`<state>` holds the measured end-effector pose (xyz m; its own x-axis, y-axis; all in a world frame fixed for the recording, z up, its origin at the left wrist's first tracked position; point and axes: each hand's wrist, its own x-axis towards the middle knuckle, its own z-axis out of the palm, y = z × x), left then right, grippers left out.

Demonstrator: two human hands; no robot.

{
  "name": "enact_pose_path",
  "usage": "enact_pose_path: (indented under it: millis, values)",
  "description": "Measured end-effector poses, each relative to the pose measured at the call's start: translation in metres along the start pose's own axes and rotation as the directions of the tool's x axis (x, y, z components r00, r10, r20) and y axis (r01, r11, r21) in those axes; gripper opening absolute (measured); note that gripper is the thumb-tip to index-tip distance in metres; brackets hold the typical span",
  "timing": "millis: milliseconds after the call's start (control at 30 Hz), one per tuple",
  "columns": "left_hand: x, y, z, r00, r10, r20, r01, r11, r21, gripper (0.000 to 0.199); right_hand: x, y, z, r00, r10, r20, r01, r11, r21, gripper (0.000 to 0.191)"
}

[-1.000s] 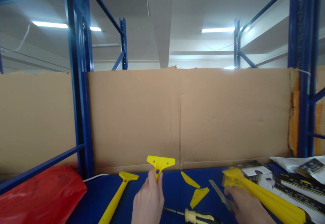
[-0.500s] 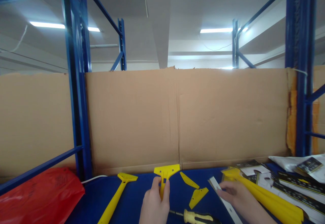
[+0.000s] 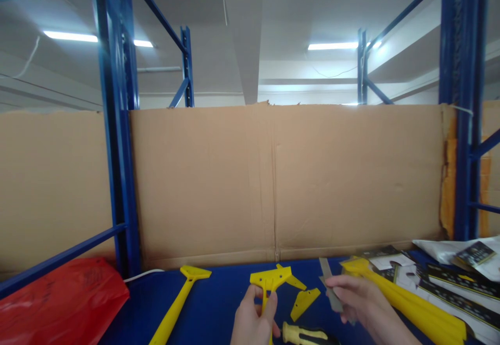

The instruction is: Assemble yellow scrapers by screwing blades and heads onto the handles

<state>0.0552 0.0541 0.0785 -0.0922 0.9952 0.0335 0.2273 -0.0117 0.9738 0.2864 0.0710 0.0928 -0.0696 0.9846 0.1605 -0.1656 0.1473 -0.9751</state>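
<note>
Over the flat blue worktop point(image 3: 219, 303), I clamp the yellow T-shaped plastic scraper point(image 3: 270, 280) by its stem in my left hand point(image 3: 253, 318) and pinch the thin grey metallic strip point(image 3: 333, 299) in my right hand point(image 3: 361, 300), best gripped clear of its edges.

yellow scraper point(image 3: 271, 279): head up, gripped | grey strip point(image 3: 333, 300): slanted, pinched

L grip point(image 3: 254, 316) & R grip point(image 3: 362, 299) both pinch
</note>
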Motion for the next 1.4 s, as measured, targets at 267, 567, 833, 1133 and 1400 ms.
enact_pose_path:
  millis: [267, 567, 833, 1133, 1400]
  values:
    - [0.000, -0.006, 0.003, 0.999, 0.012, 0.053, -0.011, 1.000, -0.025, 0.044, -0.011, 0.000, 0.020, 0.993, -0.114, 0.017, 0.115, 0.983, -0.143, 0.051]
    - [-0.007, 0.004, 0.009, 0.975, -0.050, 0.218, 0.078, 0.990, -0.121, 0.052, -0.016, -0.011, 0.029, 0.991, -0.132, -0.017, 0.128, 0.980, -0.151, 0.059]
    - [-0.013, 0.008, 0.012, 0.964, -0.073, 0.255, 0.124, 0.974, -0.189, 0.054, -0.017, -0.014, 0.028, 0.991, -0.111, -0.068, 0.092, 0.966, -0.242, 0.027]
    - [-0.012, 0.008, 0.006, 0.940, -0.146, 0.307, 0.237, 0.930, -0.282, 0.059, -0.017, -0.024, 0.032, 0.982, -0.060, -0.179, 0.036, 0.990, -0.135, 0.037]
    - [-0.011, -0.007, 0.026, 0.891, 0.058, 0.451, 0.196, 0.846, -0.495, 0.053, -0.020, -0.021, 0.036, 0.984, -0.029, -0.174, -0.013, 0.973, -0.232, 0.027]
